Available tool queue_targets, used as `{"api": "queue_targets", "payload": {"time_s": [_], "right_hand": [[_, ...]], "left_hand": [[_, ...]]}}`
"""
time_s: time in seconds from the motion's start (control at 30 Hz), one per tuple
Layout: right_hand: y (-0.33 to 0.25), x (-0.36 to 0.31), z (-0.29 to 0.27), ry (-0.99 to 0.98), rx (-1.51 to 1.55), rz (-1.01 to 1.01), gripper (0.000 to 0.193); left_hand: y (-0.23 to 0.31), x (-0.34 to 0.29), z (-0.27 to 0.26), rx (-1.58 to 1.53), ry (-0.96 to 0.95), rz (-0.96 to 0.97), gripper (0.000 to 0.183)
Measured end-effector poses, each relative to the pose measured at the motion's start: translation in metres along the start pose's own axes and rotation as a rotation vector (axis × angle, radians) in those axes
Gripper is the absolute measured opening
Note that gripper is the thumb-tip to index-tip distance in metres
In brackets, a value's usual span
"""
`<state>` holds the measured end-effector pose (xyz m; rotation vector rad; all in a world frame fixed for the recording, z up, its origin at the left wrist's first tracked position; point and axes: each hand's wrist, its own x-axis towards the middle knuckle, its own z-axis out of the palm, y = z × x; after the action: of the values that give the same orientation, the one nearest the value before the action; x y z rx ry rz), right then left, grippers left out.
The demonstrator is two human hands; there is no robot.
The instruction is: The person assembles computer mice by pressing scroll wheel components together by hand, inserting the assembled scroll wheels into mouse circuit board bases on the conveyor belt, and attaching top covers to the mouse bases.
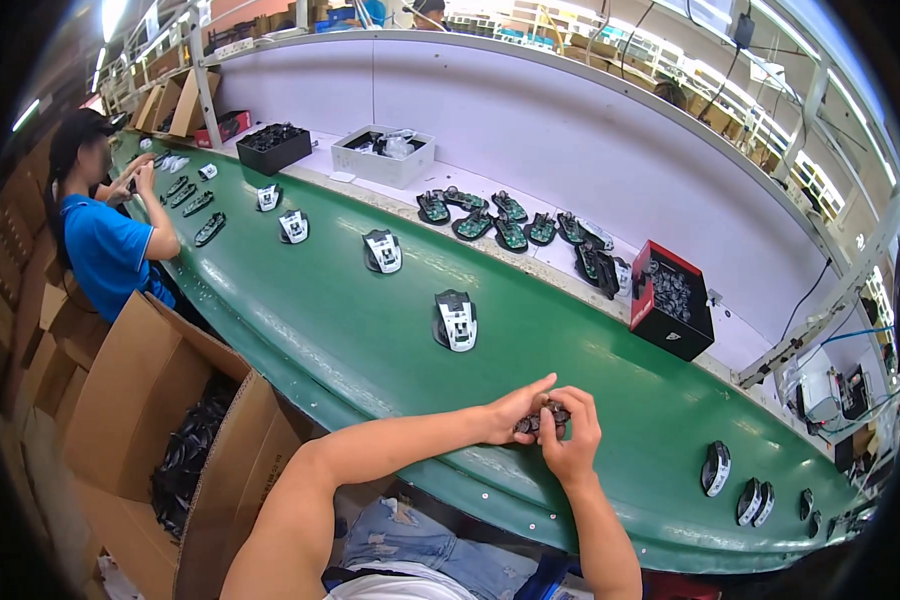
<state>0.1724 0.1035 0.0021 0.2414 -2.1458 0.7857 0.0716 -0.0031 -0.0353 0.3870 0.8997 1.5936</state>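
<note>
Left fingers (537, 389) and right fingers (585, 406) hold dark pieces (527, 425); white emblem (673, 337) marks black box (652, 323).

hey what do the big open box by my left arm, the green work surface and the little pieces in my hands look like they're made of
Box: cardboard, matte, judging by the brown colour and folded flaps. Green surface: smooth and slightly glossy, with light streaks; perhaps rubber or coated plastic. Pieces: dark, with small lighter spots; possibly plastic, but too small to be sure.
</note>
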Motion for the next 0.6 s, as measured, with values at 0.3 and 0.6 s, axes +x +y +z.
{"api": "queue_targets", "payload": {"time_s": [0.3,0.6], "right_hand": [[-0.001,-0.006,0.0,-0.147,0.052,0.008,0.031],[0.002,-0.003,-0.003,-0.118,0.053,0.184,0.039]], "left_hand": [[0.005,-0.004,-0.014,-0.11,-0.065,0.14,0.047],[0.015,-0.008,-0.018,-0.102,-0.015,0.247,0.032]]}}
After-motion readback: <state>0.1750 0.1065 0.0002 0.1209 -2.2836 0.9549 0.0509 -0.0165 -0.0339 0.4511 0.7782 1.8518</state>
